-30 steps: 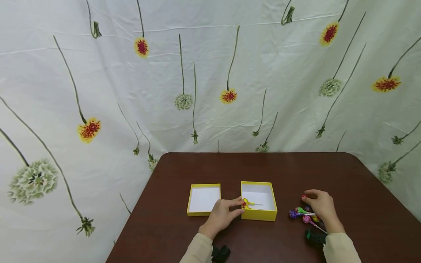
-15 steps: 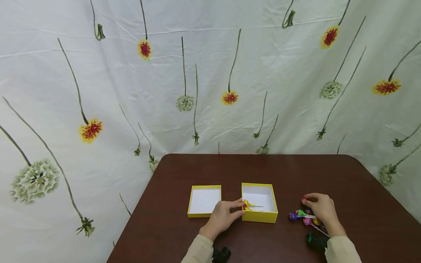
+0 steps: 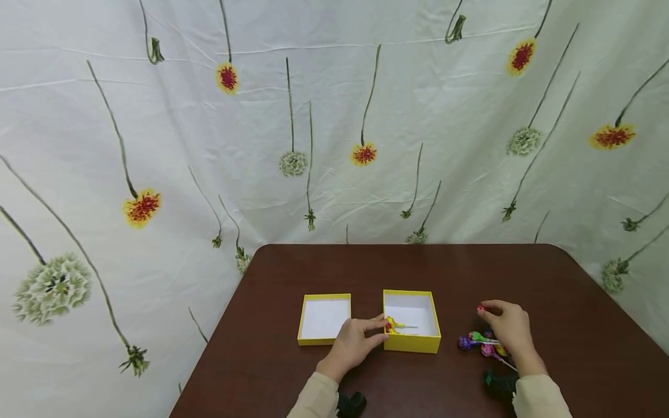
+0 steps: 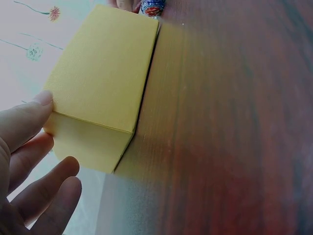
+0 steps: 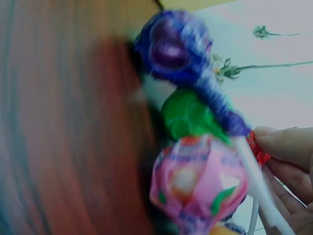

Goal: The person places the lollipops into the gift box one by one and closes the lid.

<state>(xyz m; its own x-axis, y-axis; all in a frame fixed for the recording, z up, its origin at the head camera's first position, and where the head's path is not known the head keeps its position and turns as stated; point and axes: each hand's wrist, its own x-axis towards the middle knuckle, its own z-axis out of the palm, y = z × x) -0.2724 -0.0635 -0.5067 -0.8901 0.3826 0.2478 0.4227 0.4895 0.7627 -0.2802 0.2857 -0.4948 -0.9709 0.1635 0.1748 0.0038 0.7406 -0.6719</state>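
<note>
My left hand [image 3: 351, 342] grips the near left corner of the open yellow box [image 3: 413, 343], thumb and index finger right at its rim. In the left wrist view, the thumb [image 4: 45, 98] touches the box's upper edge; other fingers spread beside it. Inside the box lies a yellow-and-red lollipop [image 3: 393, 325] with a white stick. My right hand [image 3: 513, 331] pinches a red-wrapped lollipop [image 5: 259, 149] between thumb and index finger, its stick pointing down. Below that hand lie a purple lollipop [image 3: 465, 342], a green lollipop [image 3: 477, 335] and a pink lollipop [image 3: 488, 350].
A shallow yellow box lid [image 3: 326, 318], white inside, lies left of the box on the dark brown table [image 3: 292, 270]. Black wrist gear [image 3: 351, 404] sits beside the left sleeve. A white curtain with printed flowers [image 3: 334, 116] hangs behind the table.
My right hand has shifted slightly away and to the left, with the red lollipop moving off the pile. The left hand stays at the box corner.
</note>
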